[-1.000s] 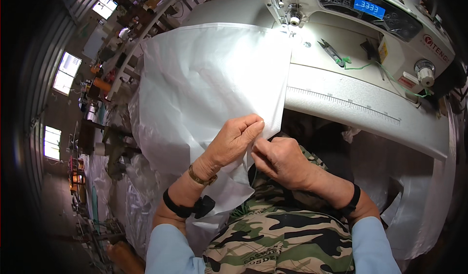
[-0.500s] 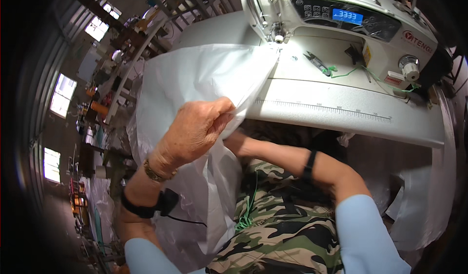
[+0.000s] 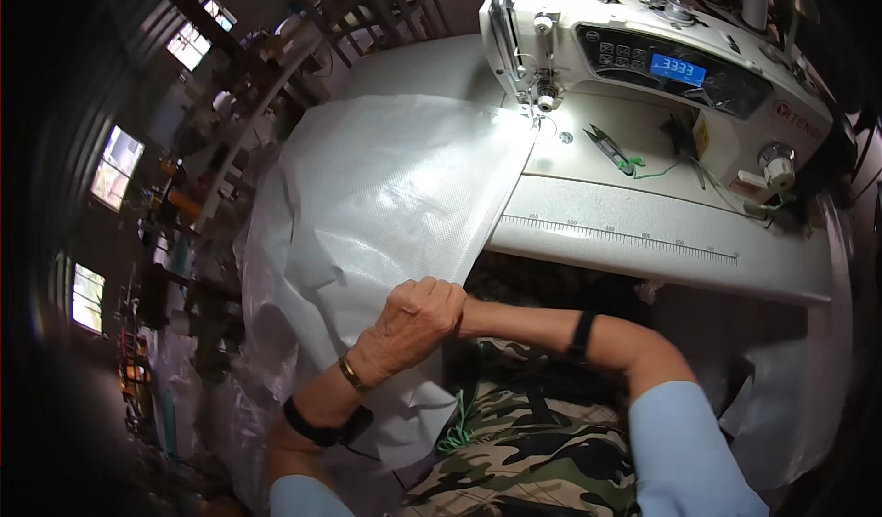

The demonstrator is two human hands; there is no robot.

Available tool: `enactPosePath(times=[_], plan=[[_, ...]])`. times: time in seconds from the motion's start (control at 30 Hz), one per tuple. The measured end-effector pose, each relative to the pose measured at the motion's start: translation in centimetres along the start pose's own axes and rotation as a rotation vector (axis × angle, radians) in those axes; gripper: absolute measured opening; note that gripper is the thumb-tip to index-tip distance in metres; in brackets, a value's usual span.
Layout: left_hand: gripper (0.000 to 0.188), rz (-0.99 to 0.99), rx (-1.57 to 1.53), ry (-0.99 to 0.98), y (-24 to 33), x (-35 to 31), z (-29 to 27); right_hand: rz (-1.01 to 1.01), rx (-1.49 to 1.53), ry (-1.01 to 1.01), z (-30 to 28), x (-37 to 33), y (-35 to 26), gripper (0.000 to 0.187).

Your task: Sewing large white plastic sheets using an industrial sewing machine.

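A white woven plastic sheet [image 3: 377, 186] spreads over the left of the sewing table and hangs down toward my lap. Its far corner lies under the lit needle area of a white sewing machine [image 3: 643, 53], and its straight right edge runs down to my hands. My left hand [image 3: 413, 319] is closed in a fist on that edge, below the table front. Coming in from the right, my right hand [image 3: 467, 318] meets the left one; its fingers are hidden behind the left hand, so its grip does not show.
Small thread snips [image 3: 610, 151] with green thread lie on the table [image 3: 634, 218], right of the needle. A printed ruler scale runs along its front edge. Green threads [image 3: 457, 425] rest on my camouflage-patterned lap. Chair-like slatted frames [image 3: 372, 7] stand behind the table.
My left hand has moved down and slightly right along the sheet's edge to meet the right hand. The sheet now lies flatter and its edge is drawn straighter. The view has shifted slightly.
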State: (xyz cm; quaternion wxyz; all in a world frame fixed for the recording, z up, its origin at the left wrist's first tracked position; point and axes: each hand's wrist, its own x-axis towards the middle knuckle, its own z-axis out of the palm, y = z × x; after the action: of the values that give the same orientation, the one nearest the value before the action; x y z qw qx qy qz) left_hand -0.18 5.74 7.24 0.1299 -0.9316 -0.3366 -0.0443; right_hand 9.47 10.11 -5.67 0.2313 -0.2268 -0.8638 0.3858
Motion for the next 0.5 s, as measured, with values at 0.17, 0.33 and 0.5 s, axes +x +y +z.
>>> enactPosePath(times=[0.17,0.33,0.5], plan=[[0.01,-0.199,-0.046,0.129,1.2,-2.1,3.6,0.037,-0.296,-0.281,-10.7,-5.0,0.2,0.019],[0.012,-0.298,-0.035,0.229,1.8,-2.2,4.0,0.028,-0.72,0.282,-18.2,-4.5,0.8,0.015],[0.011,-0.326,-0.062,0.276,2.0,-2.0,3.7,0.064,-0.759,0.412,-19.2,-4.5,3.3,0.013]])
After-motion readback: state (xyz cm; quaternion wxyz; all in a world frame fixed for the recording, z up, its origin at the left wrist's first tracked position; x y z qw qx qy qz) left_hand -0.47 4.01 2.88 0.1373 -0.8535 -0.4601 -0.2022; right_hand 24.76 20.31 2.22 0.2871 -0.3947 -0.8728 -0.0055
